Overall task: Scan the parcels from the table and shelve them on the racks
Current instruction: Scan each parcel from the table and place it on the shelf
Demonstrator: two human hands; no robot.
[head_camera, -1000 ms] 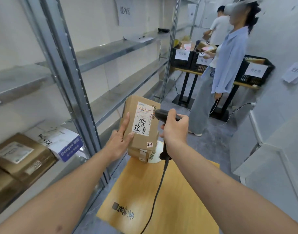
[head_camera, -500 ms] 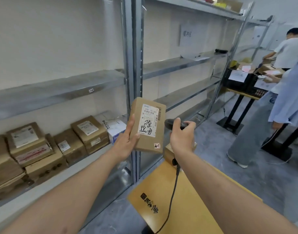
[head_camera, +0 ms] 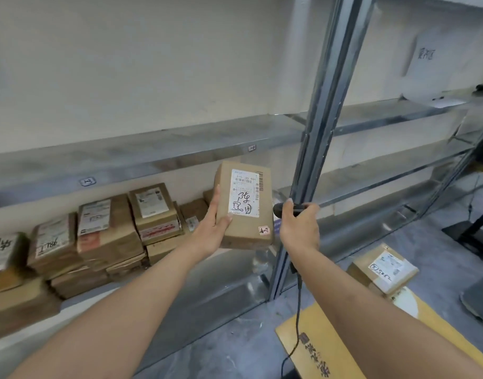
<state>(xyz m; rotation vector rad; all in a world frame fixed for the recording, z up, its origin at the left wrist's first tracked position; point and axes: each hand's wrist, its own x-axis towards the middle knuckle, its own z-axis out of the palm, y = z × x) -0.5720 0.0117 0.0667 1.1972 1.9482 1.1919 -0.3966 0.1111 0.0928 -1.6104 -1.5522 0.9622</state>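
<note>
The left hand (head_camera: 211, 232) grips a cardboard parcel (head_camera: 246, 206) at frame centre, thumb across its front, fingers (head_camera: 214, 199) up its left edge. The right hand (head_camera: 299, 228) curls around a black barcode scanner (head_camera: 287, 209), just right of the parcel; its cable (head_camera: 298, 302) hangs to the lower frame. The parcel's white shipping label (head_camera: 244, 192) shows "530 05 085", barcodes and handwritten characters; a small red-marked sticker (head_camera: 264, 230) sits lower right. The parcel stands upright, long axis vertical, label facing the camera. Behind at left, stacked parcels (head_camera: 109, 231) fill a rack shelf (head_camera: 29, 348). A metal upright (head_camera: 317, 132) stands right of centre. At lower right another parcel (head_camera: 382, 269) lies on the yellow surface (head_camera: 325, 348).
</note>
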